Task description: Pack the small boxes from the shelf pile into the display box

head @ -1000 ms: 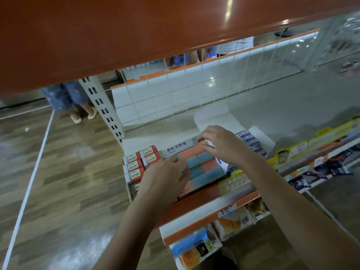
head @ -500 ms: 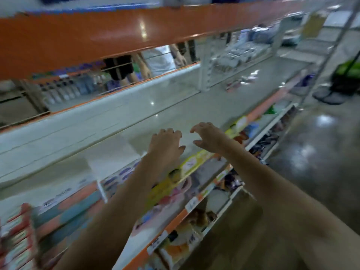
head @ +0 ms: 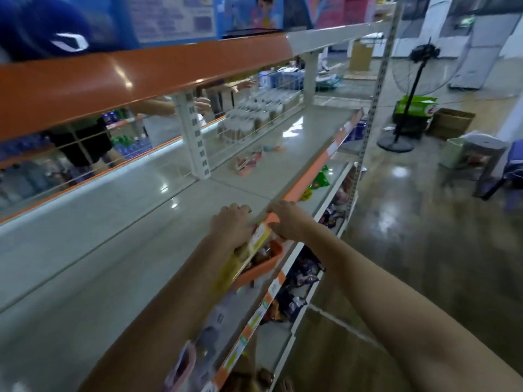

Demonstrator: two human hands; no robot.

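Both my arms reach out along the pale grey shelf (head: 119, 250). My left hand (head: 230, 223) hovers over the shelf near its front edge, fingers loosely bent, holding nothing. My right hand (head: 288, 219) lies just to its right at the orange front strip, also with nothing in it. Farther along the shelf lies a small blurred pile of pinkish boxes (head: 247, 163), well beyond both hands. The display box is out of view.
A perforated white upright (head: 195, 137) stands at the shelf's back, with a wire grid beside it. An orange shelf edge (head: 141, 75) hangs overhead. Snack packs and an orange basket (head: 261, 264) fill the lower shelves. A person stands behind the shelving. A floor fan (head: 407, 94) stands in the aisle.
The view has swung right along the shelf. The display box with coloured boxes and the red boxes have left the view. Both hands have moved off the box and reach farther right.
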